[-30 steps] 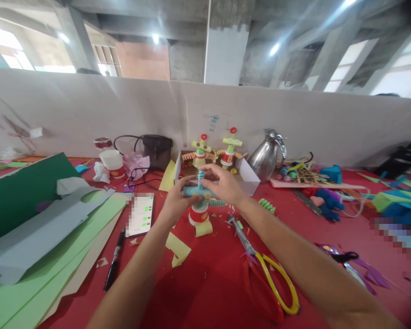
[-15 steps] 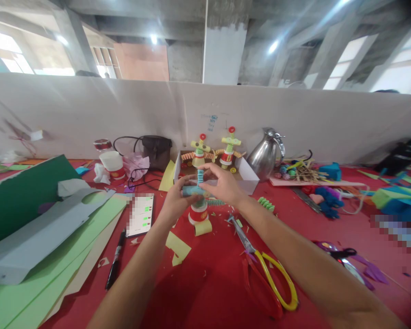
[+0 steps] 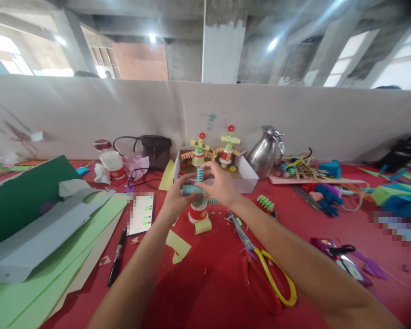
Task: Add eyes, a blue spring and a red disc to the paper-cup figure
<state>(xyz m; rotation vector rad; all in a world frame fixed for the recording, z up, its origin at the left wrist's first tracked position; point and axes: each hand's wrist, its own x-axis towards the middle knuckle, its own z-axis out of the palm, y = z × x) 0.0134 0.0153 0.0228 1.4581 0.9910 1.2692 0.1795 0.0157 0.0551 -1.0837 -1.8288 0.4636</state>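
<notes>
A paper-cup figure stands upright at the middle of the table, its red and white cup (image 3: 198, 213) resting on the red surface. My left hand (image 3: 178, 194) grips the left end of its blue paper tube (image 3: 189, 189). With fingers curled, my right hand (image 3: 219, 184) holds the tube's other side, close to the blue folded-paper spring (image 3: 200, 174) that rises above it. A pale green folded arm (image 3: 212, 201) shows partly below my right hand. At the foot of the cup lies a curled yellow paper strip (image 3: 203, 226). My right fingertips are partly hidden.
Scissors (image 3: 250, 246) with red and yellow handles lie in front. Behind, a white box (image 3: 248, 180) holds two similar figures, beside a steel jug (image 3: 265, 155). Paper sheets (image 3: 55, 246), a marker (image 3: 117, 258) and a phone-like card (image 3: 142, 214) lie left. A green paper spring (image 3: 265, 203) lies right.
My right hand has shifted slightly lower and closer over the blue tube, covering more of the pale green arm. My left hand keeps its grip. The view has moved slightly.
</notes>
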